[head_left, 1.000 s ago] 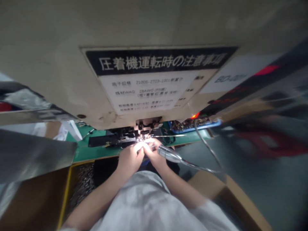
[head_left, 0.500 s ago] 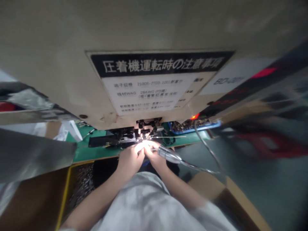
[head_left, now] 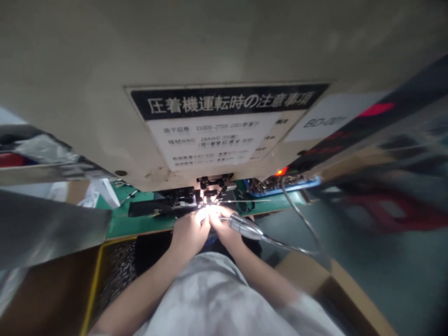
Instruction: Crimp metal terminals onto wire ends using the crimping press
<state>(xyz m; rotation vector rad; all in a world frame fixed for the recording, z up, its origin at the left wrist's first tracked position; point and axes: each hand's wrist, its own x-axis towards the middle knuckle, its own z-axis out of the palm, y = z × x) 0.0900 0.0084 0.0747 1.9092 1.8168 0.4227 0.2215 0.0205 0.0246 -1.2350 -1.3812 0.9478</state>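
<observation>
A large beige crimping machine (head_left: pixel 217 56) fills the upper view, with a label sheet (head_left: pixel 210 140) on its front. Under it, the dark crimping head (head_left: pixel 213 186) is lit brightly. My left hand (head_left: pixel 191 233) and my right hand (head_left: pixel 224 228) meet right in front of that head, fingertips pinched together. Glare washes out the fingertips, so whatever they hold is too small and bright to name. A silver gooseneck lamp (head_left: pixel 247 226) reaches in from the right over my right hand and shines on the fingertips.
A blue tray (head_left: pixel 301 183) of small metal-coloured parts stands on the green bench (head_left: pixel 129 226) at right. Below left is a yellow-edged bin (head_left: pixel 96 275) with many small pieces. Cardboard boxes (head_left: pixel 353 289) flank me. A red object (head_left: pixel 385 210) lies at far right.
Both hands stay in nearly the same place at the crimping head. The view has tilted slightly, so the label sits a little lower.
</observation>
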